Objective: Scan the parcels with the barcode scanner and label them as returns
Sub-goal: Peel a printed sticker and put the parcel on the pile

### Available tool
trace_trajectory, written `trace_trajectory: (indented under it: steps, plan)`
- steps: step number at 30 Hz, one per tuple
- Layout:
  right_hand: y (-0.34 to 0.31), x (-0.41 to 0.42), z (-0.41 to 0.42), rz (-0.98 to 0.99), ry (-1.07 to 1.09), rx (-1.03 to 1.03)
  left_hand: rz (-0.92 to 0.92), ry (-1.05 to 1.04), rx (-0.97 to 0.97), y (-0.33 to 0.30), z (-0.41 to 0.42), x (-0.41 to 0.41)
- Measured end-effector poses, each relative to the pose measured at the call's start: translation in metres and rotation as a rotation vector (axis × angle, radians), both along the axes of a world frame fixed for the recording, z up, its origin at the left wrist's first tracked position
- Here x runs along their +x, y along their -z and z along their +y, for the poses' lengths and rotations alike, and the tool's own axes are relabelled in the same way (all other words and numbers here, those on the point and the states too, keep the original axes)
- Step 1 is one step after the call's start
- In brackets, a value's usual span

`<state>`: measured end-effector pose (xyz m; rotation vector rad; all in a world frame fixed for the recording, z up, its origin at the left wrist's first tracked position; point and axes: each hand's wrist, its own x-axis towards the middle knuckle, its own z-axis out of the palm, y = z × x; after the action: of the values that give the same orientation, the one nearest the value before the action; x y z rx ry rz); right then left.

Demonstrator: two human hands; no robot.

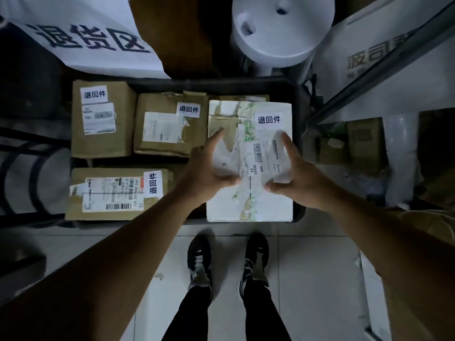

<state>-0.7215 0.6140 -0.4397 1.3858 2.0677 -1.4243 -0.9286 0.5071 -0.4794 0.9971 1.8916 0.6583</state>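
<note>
1. Across the middle of my view sits a dark bin, its far rim at twelve o'clock, holding several parcels.
2. At the bin's three o'clock side lies the white parcel, flat, with a white return label near its far edge and a barcode slip in the middle.
3. From nine to eleven o'clock I see three brown parcels: one at eleven, one at twelve, one at nine. Each carries the same printed label.
4. I see my left hand over the white parcel's left half, fingers curved, thumb apart, gripping nothing.
5. My right hand mirrors it on the right half, fingers spread, thumb tip near the slip; contact I cannot tell.
6. At six o'clock two black shoes stand on the pale tiled floor.
</note>
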Motion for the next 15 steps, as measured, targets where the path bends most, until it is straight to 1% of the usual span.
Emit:
trace_trajectory:
  steps: [4, 9, 15]
  plan:
    - [0.024, -0.001, 0.024, -0.004, 0.009, 0.047, 0.019, 0.002, -0.011, 0.022, 0.027, 0.001]
    - [0.047, -0.010, 0.048, -0.040, -0.044, 0.105, 0.082, -0.006, -0.048, 0.033, 0.049, 0.003]
    - [0.060, -0.023, 0.059, -0.057, -0.122, 0.209, 0.217, 0.033, -0.127, 0.038, 0.062, 0.003]
